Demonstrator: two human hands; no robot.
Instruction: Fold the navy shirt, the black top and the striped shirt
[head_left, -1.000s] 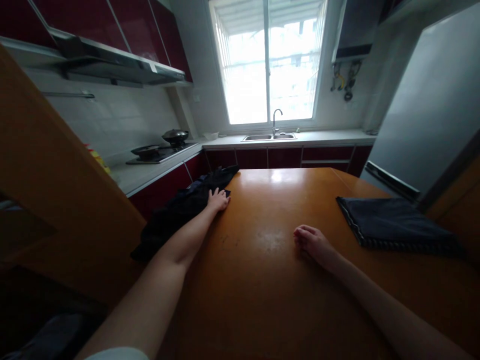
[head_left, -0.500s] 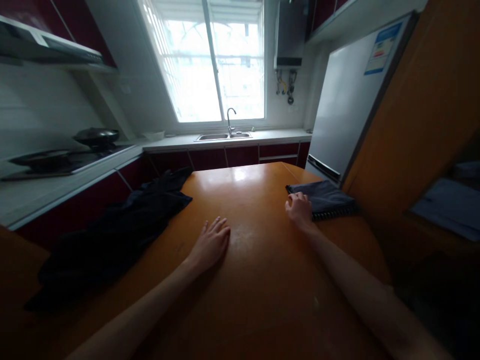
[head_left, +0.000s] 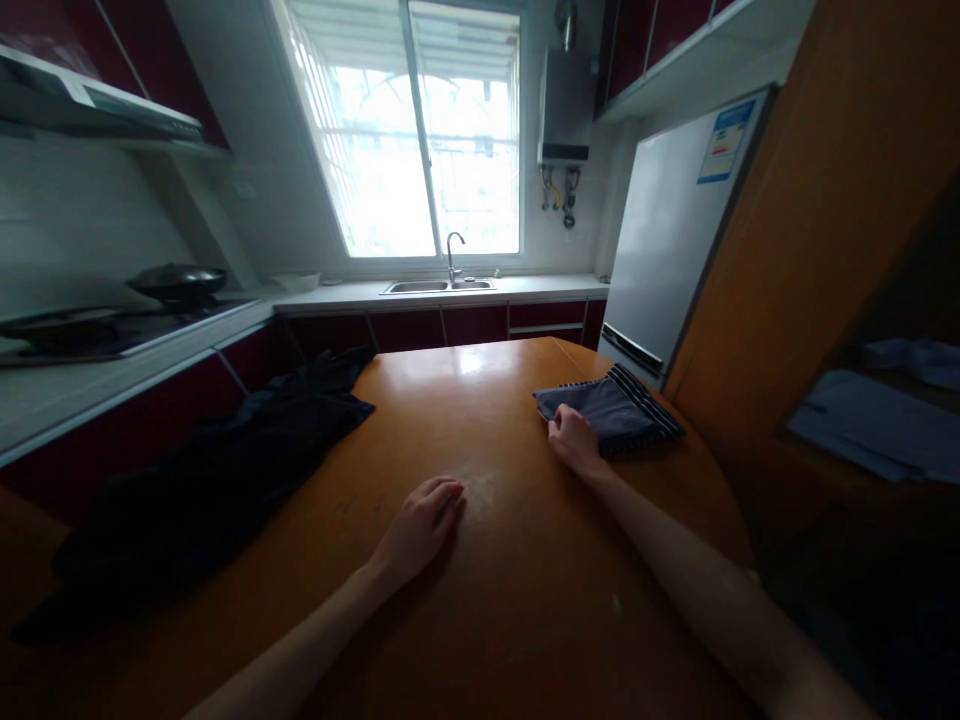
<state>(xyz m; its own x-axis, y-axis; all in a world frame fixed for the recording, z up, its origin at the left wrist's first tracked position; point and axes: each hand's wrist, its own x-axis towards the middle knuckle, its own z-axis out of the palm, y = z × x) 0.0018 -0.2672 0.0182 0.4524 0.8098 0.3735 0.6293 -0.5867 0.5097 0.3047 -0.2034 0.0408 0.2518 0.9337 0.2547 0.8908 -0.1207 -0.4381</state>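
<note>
A folded dark blue-grey cloth (head_left: 611, 408) with black-and-white striped edges lies on the right part of the wooden table (head_left: 480, 570). My right hand (head_left: 574, 438) is closed at its near left corner, fingers pinching the edge. Left of it, near the middle of the tabletop, my left hand (head_left: 420, 522) rests with its fingers curled together and nothing visible in them. A black garment (head_left: 217, 460) is spread along the table's left side, crumpled, some way from my left hand.
Beyond the table is a counter with a sink (head_left: 420, 287) and faucet (head_left: 452, 255) under the window. A stove with pans (head_left: 176, 280) stands at the left. The refrigerator (head_left: 667, 240) is at the right, and folded light-blue cloth (head_left: 877, 420) lies on a shelf farther right.
My right hand has closed on the cloth's corner, and the cloth has turned and shifted slightly left. My left hand's fingers, spread before, are now curled in. The view has tilted up a little.
</note>
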